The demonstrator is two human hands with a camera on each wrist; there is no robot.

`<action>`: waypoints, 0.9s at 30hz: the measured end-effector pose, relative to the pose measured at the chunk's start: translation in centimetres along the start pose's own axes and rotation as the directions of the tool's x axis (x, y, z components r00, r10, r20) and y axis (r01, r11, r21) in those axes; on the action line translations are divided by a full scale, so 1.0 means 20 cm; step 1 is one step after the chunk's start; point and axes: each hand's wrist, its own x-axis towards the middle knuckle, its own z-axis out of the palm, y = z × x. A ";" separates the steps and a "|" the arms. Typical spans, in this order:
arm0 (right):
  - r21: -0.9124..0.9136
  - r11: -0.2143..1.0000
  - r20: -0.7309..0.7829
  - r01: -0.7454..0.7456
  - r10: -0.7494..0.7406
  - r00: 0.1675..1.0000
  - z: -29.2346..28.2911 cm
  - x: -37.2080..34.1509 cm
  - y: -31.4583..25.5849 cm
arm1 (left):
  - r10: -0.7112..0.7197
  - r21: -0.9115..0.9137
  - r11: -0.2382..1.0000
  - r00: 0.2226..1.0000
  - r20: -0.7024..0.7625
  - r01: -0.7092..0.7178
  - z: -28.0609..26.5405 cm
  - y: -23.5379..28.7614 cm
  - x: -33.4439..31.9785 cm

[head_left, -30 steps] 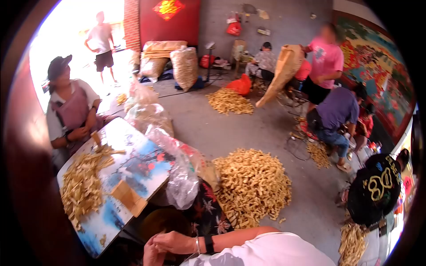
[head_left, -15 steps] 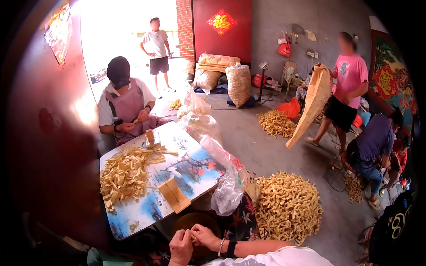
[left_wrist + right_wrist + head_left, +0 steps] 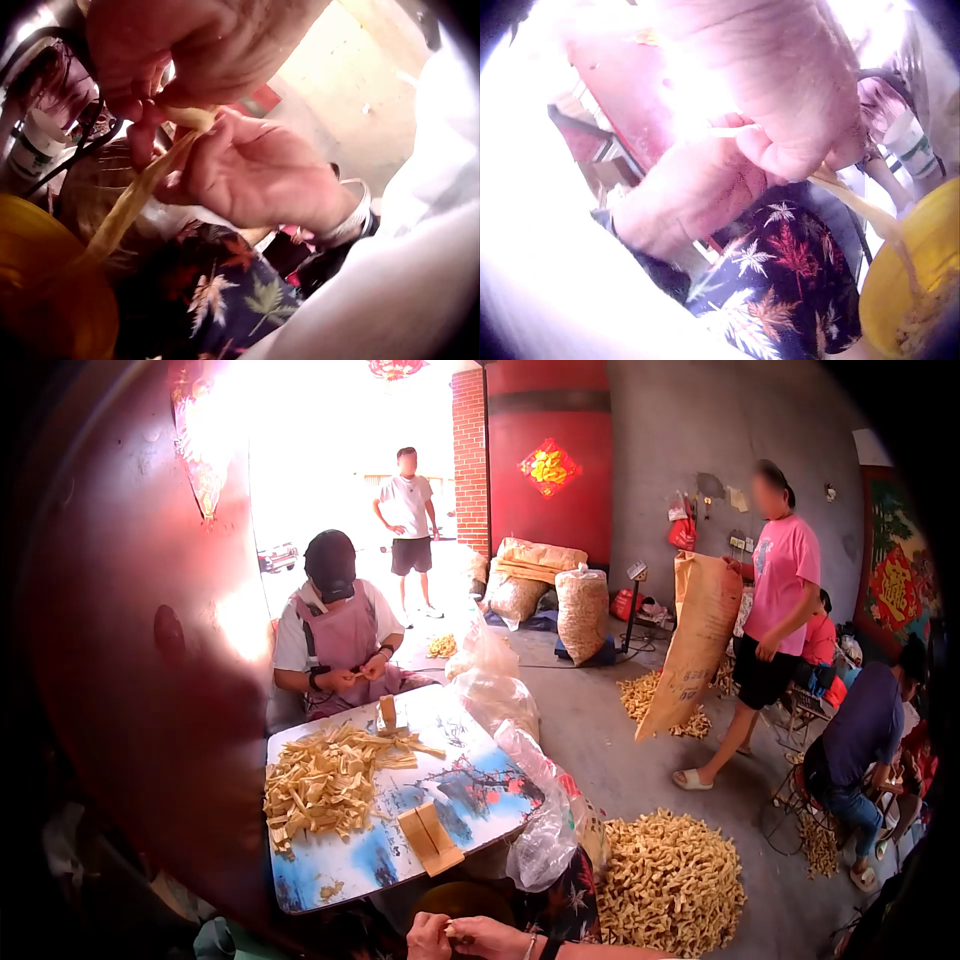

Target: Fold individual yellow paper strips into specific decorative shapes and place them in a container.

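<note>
Both hands are close together at the bottom of the head view, working a limp pale yellow strip (image 3: 124, 214). My left hand (image 3: 428, 937) pinches it from one side; my right hand (image 3: 487, 938), with a bracelet at the wrist, pinches it from the other. In the left wrist view a bent loop of the strip shows between the fingertips, and its long tail hangs down toward a yellow basin (image 3: 52, 300). Pale scraps lie in the basin in the right wrist view. Below the hands is dark leaf-patterned cloth (image 3: 795, 262).
A painted table (image 3: 375, 865) bears heaped strips (image 3: 320, 780) and a slotted wooden block (image 3: 430, 838). Across it a seated person (image 3: 345, 625) handles a small piece. Twisted yellow pieces (image 3: 670, 880) are piled on the floor at right, behind plastic bags (image 3: 540, 860). A standing person holds a large sack (image 3: 695, 640).
The head view has swung left, so the scene sits further right. The seated person's head has bowed toward their hands. The standing person's sack has turned broadside. My hands stay together.
</note>
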 end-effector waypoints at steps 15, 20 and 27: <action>-0.915 0.353 0.000 0.196 -0.486 0.874 0.31 -0.20 -0.22 | -0.017 -0.108 0.994 0.995 -0.100 0.006 -0.13 0.09 0.06; -0.956 0.114 0.142 0.271 -0.627 0.766 0.31 -0.27 -0.21 | -0.187 -0.278 0.947 0.980 -0.065 0.162 -0.16 -0.02 0.08; -0.974 0.045 0.107 0.224 -0.778 0.619 0.35 -0.19 -0.14 | -0.433 -0.852 0.149 0.808 0.400 0.501 -0.10 0.10 0.04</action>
